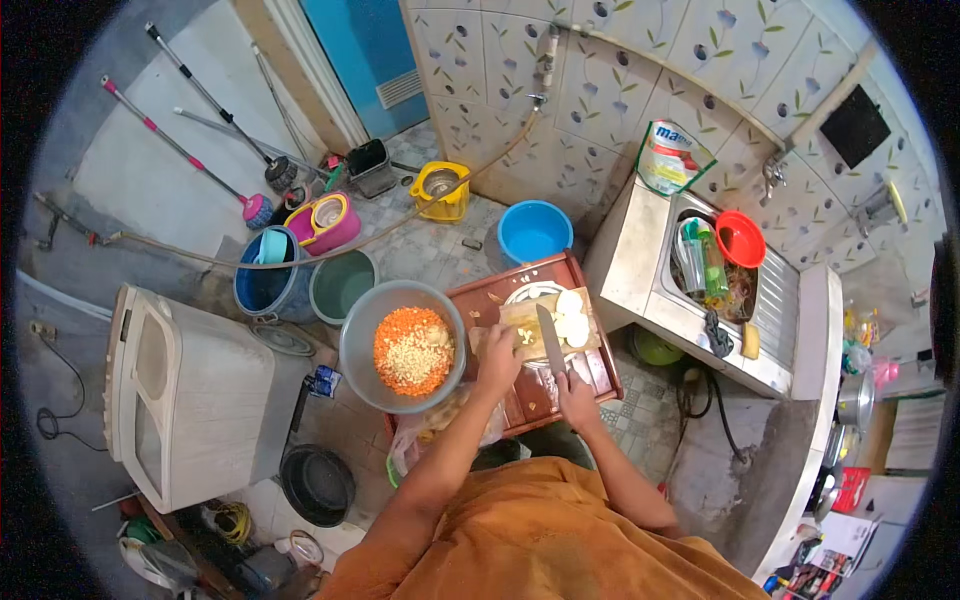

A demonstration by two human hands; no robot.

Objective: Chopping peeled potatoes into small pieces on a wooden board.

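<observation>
Head | right fingers (pixel 572 385) grip knife (pixel 550 338) | white-green pouch (pixel 677 165): blue lettering (pixel 668 132)

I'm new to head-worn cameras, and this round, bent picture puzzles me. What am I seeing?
There's no machine at work here, just a person's two bare hands. The one picture comes from a fisheye camera on their head, looking down, so straight edges bend near the rim.

The right hand holds a knife over a cutting board on a reddish-brown table. The left hand is at the board's left; its grip is unclear. White pieces lie right of the blade. Farther left, a large bowl holds orange and pale chopped food.
</observation>
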